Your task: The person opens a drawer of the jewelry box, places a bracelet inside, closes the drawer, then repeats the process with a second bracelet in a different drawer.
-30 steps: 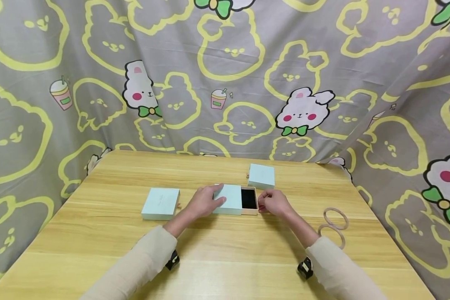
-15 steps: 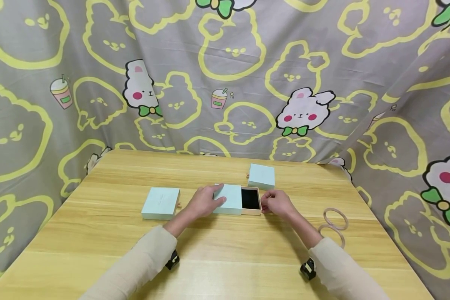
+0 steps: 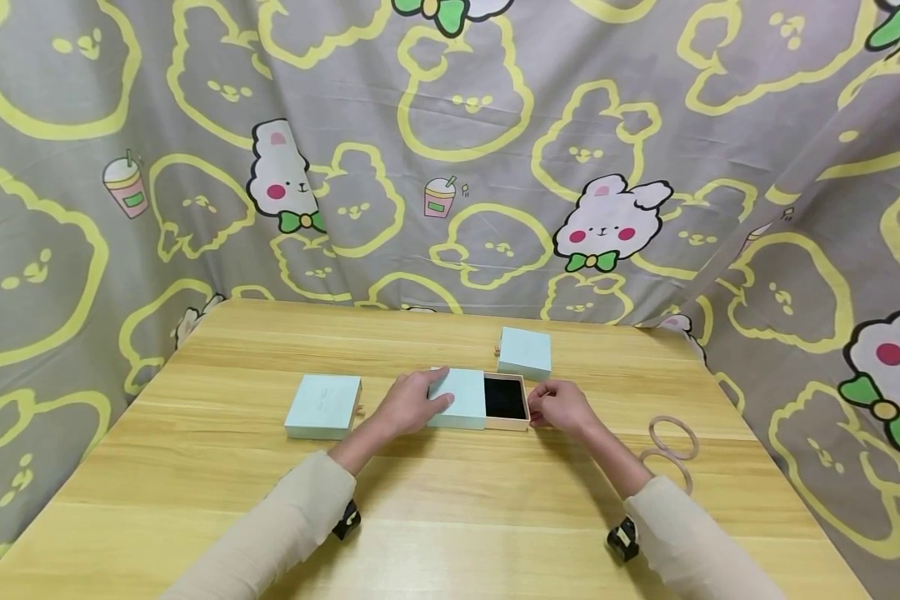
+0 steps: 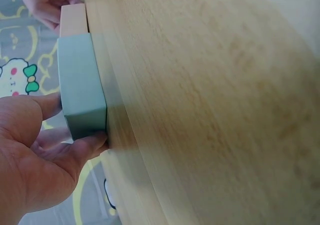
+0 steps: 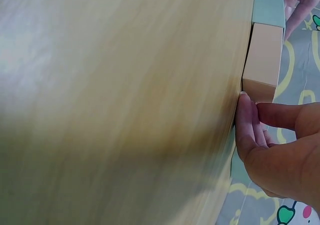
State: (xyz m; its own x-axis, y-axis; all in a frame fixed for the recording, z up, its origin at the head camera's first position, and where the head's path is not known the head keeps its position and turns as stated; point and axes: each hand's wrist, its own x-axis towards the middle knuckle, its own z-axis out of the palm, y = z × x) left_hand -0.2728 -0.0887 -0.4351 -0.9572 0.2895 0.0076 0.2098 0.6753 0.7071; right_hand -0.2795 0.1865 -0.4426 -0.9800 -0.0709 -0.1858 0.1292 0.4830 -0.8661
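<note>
At the centre of the frame, the left hand (image 3: pixel 408 402) gripped a smooth, pale-blue, square box cover (image 3: pixel 461 398), thumb and fingers on opposite sides. A peach, crisp-edged drawer (image 3: pixel 507 424) stuck out partway from the cover's right side, showing a matte black lining (image 3: pixel 504 398). The right hand (image 3: pixel 561 404) pinched the drawer's outer end, its fingertips hiding the exact hold. A matching square box (image 3: pixel 324 406) sat centre-left, another box (image 3: pixel 524 352) just above the drawer; each bore a small tan tab. Two slim round rings (image 3: pixel 667 418) overlapped at lower right on the streaked, wood-grained tabletop (image 3: pixel 450 542). Creased, cartoon-printed grey cloth (image 3: pixel 495 92) filled the upper frame.
</note>
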